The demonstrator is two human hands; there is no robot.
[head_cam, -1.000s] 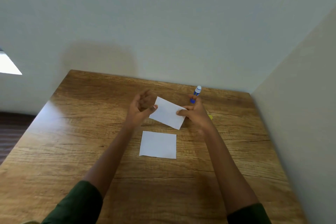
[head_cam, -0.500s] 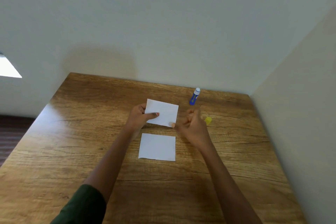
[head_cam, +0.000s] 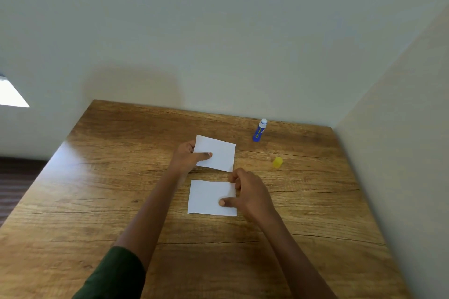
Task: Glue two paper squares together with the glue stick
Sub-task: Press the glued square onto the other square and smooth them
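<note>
Two white paper squares are on or over the wooden table (head_cam: 97, 201). My left hand (head_cam: 187, 158) pinches the far paper square (head_cam: 221, 153) at its left edge, thumb on top. The near paper square (head_cam: 206, 198) lies flat. My right hand (head_cam: 247, 193) is at its right edge, thumb on the paper and fingers curled at the upper right corner. A blue glue stick (head_cam: 259, 130) with a white tip stands uncapped at the back right. Its yellow cap (head_cam: 277, 162) lies to the right of the far square.
A wall runs along the table's far edge, and a second wall (head_cam: 401, 153) closes the right side. The left table edge drops to a dark floor (head_cam: 17, 177).
My right hand let go of the far square and came down onto the near square's right edge. My left hand took hold of the far square and keeps it.
</note>
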